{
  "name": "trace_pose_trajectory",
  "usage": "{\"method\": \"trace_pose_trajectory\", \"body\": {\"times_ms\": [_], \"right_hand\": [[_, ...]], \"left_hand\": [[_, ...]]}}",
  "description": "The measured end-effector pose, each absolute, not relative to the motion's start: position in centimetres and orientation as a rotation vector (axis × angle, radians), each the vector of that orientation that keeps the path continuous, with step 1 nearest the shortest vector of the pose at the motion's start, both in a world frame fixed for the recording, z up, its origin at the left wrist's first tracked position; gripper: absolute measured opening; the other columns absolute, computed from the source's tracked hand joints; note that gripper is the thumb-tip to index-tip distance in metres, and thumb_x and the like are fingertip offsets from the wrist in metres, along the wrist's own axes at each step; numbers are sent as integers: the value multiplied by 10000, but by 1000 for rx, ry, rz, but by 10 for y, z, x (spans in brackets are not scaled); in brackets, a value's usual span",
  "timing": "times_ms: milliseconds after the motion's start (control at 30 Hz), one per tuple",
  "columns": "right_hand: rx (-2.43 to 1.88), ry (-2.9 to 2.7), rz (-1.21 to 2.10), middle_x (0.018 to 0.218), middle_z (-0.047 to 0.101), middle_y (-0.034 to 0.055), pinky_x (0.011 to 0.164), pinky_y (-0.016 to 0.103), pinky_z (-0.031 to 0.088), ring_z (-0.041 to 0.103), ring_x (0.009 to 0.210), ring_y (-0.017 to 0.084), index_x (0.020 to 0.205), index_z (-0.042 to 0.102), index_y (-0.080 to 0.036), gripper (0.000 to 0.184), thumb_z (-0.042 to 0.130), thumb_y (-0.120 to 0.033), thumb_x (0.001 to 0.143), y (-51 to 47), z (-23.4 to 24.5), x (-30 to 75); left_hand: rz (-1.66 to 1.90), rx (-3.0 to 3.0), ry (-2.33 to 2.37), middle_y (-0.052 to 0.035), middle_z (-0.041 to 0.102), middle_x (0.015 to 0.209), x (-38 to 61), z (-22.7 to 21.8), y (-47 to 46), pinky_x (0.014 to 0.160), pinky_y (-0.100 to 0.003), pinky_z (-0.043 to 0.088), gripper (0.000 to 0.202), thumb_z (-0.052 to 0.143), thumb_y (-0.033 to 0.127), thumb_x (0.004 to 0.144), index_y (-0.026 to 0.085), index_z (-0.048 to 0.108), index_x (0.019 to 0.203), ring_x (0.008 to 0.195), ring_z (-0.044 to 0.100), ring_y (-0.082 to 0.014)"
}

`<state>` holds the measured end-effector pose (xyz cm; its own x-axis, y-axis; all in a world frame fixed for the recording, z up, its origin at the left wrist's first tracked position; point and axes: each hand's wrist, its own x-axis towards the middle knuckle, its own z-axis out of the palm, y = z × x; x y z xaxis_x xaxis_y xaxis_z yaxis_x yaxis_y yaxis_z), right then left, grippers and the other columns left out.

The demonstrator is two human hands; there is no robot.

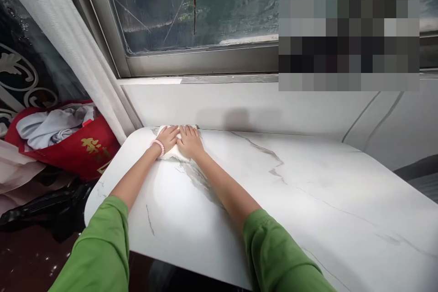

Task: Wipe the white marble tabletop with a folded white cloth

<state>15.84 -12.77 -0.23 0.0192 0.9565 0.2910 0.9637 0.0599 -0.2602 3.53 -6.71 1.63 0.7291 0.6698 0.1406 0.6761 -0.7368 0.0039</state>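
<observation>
A white cloth (174,154) lies on the white marble-patterned table (308,178), at its far edge by the wall. My left hand (168,138) rests flat on the cloth's left part, fingers stretched forward; a pink beaded bracelet (159,146) circles that wrist. Beside it, nearly touching, my right hand (190,141) presses down flat on the right part, fingers extended toward the wall. Both palms hide much of the cloth. Green sleeves cover my upper arms.
Behind the table stand a white wall and a metal-framed window (205,61). To the left hang a white curtain (78,41) and a red bag (75,146) holding pale clothes (54,127). A cable (361,116) runs down the wall at right. A blurred patch covers the upper right.
</observation>
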Motion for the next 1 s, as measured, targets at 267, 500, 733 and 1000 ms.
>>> {"method": "trace_pose_trajectory", "body": {"times_ms": [267,500,733,1000], "right_hand": [[-1819,-2078,73,1490,261,246,1124,489,157,191,1399,325,1435,258,27,615,345,-297,919,-200,-1,129],[-1409,-2194,293,1494,201,284,1111,597,144,79,1407,377,1434,242,49,637,352,-305,916,-289,2,58],[-1122,-2293,463,1497,209,265,1119,603,130,83,1409,370,1432,253,43,652,390,-314,904,-297,14,-1],[-1309,-2213,342,1483,267,258,1125,555,104,169,1398,355,1417,295,43,643,403,-311,891,-219,6,-4]], "left_hand": [[-217,-2912,-1006,-116,369,1465,-10,10,-136,1143,-467,167,453,332,196,920,143,427,1360,1379,272,-235],[-344,-2841,-1055,-111,346,1478,-109,10,-253,1143,-486,194,492,269,201,934,151,367,1413,1391,246,-233],[-304,-2694,-1324,-76,338,1486,-180,15,-292,1132,-490,223,514,268,234,932,209,335,1441,1359,320,-243],[-195,-2829,-1315,-121,354,1472,-174,19,-190,1132,-495,187,495,263,268,931,148,390,1395,1372,278,-244]]}}
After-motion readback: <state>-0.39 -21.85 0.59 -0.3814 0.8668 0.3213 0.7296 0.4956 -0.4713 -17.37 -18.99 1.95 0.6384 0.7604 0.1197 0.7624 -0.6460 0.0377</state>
